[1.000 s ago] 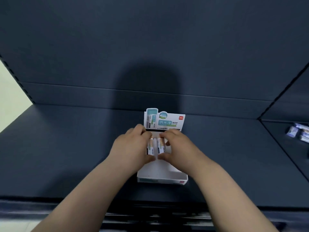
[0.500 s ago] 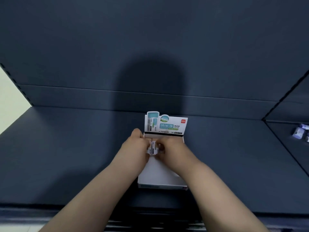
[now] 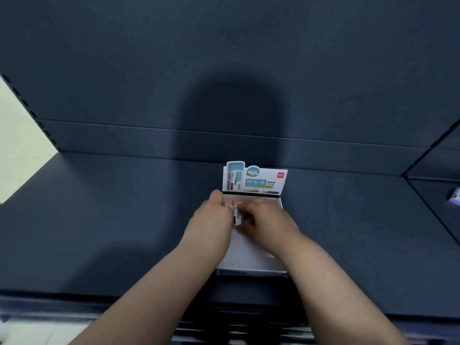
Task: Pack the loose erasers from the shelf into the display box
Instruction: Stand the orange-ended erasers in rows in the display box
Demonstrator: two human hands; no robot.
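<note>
— Where are the erasers [image 3: 236, 215]?
— Inside the display box [image 3: 249, 255], toward its back panel, box on the shelf [image 3: 99, 220].
— Grips?
— Left grip [image 3: 211, 217] and right grip [image 3: 268, 220] both pinch them.

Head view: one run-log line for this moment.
step: packing; left hand: holds erasers; right hand: holds erasers; erasers: inside display box, rear; display box: on shelf

Counted on the shelf [image 3: 99, 220]
One display box [image 3: 249, 252], a left hand [image 3: 211, 220], a right hand [image 3: 270, 220], two erasers [image 3: 237, 215], one small pack [image 3: 455, 195] far right.
</note>
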